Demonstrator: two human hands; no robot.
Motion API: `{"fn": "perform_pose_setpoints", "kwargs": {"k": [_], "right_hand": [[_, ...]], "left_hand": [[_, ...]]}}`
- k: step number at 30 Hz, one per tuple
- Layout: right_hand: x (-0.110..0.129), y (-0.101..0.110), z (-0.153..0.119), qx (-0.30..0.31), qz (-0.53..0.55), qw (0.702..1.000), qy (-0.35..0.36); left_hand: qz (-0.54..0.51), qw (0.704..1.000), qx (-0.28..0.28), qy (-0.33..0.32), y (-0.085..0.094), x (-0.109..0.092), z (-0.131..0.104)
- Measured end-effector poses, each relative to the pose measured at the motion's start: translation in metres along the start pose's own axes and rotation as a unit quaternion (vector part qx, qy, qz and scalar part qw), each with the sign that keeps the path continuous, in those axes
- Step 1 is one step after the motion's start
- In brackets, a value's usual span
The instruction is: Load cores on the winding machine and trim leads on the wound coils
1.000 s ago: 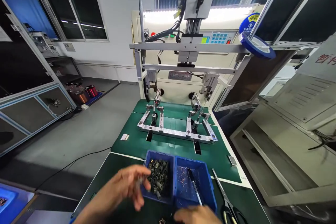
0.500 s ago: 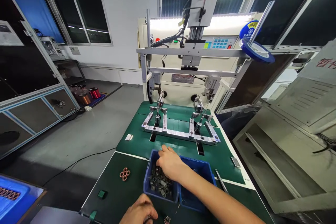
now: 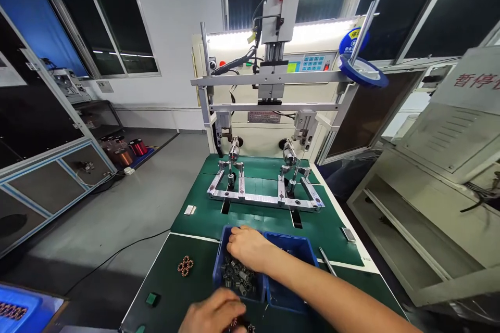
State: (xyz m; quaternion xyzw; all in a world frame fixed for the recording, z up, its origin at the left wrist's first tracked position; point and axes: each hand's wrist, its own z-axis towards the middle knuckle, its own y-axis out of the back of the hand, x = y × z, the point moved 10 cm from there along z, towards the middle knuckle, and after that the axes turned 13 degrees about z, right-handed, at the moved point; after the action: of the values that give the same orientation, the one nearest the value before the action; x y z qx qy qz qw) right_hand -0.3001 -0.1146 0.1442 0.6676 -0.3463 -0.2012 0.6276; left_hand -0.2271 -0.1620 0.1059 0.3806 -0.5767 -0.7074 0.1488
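My right hand [image 3: 250, 248] reaches into the left blue bin [image 3: 217, 265], its fingers bent down at the far left part of the bin. Its fingertips are hidden, so what they pinch cannot be made out. Many small grey metal cylinders [image 3: 238, 277] lie in that bin below the hand. At the bottom edge, my left hand [image 3: 213, 313] is closed, with a copper-wound ring core [image 3: 234, 322] showing under its fingers. Another wound core [image 3: 251, 328] is partly visible just right of those fingers. A cluster of copper-wound ring cores [image 3: 185, 265] lies on the green mat to the left.
A second blue bin [image 3: 291, 239] adjoins on the right, partly behind my forearm. A metal rod [image 3: 327, 261] lies beyond it. A winding machine with a metal fixture frame [image 3: 261, 199] stands ahead. A small green block [image 3: 152, 299] sits near the left table edge.
My left hand has moved slightly right, over to the wound core beside it. My right hand stays in the bin, a little lower and further left. The whole view has shifted slightly.
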Motion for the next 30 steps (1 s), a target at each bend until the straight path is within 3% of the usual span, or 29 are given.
{"fn": "perform_pose_setpoints", "kwargs": {"k": [2, 4, 7, 12, 14, 17, 20, 23, 26, 30], "right_hand": [[0.000, -0.002, 0.003, -0.005, 0.004, 1.000, -0.005], [-0.001, -0.004, 0.007, -0.011, 0.015, 1.000, -0.010], [-0.006, -0.001, 0.010, -0.026, 0.059, 0.998, -0.006], [-0.030, 0.032, -0.018, -0.130, 0.228, 0.965, -0.002], [-0.040, 0.043, -0.039, -0.189, 0.327, 0.926, -0.011], [-0.047, 0.043, -0.068, -0.252, 0.486, 0.837, -0.011], [-0.044, 0.032, -0.082, -0.268, 0.619, 0.739, 0.002], [-0.044, 0.025, -0.088, -0.278, 0.697, 0.661, 0.007], [-0.051, 0.024, -0.093, -0.295, 0.736, 0.609, 0.004], [-0.062, 0.020, -0.097, -0.300, 0.768, 0.566, -0.002]], "left_hand": [[0.047, 0.995, -0.059, 0.058, 0.034, 0.005, 0.014], [0.120, 0.986, -0.041, 0.111, 0.050, 0.009, 0.035], [0.191, 0.972, 0.015, 0.138, 0.053, 0.009, 0.062], [0.197, 0.969, 0.003, 0.145, 0.048, 0.010, 0.075], [0.197, 0.971, -0.004, 0.139, 0.046, 0.010, 0.074], [0.191, 0.972, -0.018, 0.134, 0.047, 0.009, 0.075], [0.177, 0.976, -0.031, 0.122, 0.047, 0.005, 0.079], [0.159, 0.982, -0.034, 0.101, 0.042, 0.001, 0.082], [0.139, 0.985, -0.043, 0.092, 0.040, 0.001, 0.082], [0.018, 0.989, -0.109, 0.102, 0.057, 0.014, 0.084]]}}
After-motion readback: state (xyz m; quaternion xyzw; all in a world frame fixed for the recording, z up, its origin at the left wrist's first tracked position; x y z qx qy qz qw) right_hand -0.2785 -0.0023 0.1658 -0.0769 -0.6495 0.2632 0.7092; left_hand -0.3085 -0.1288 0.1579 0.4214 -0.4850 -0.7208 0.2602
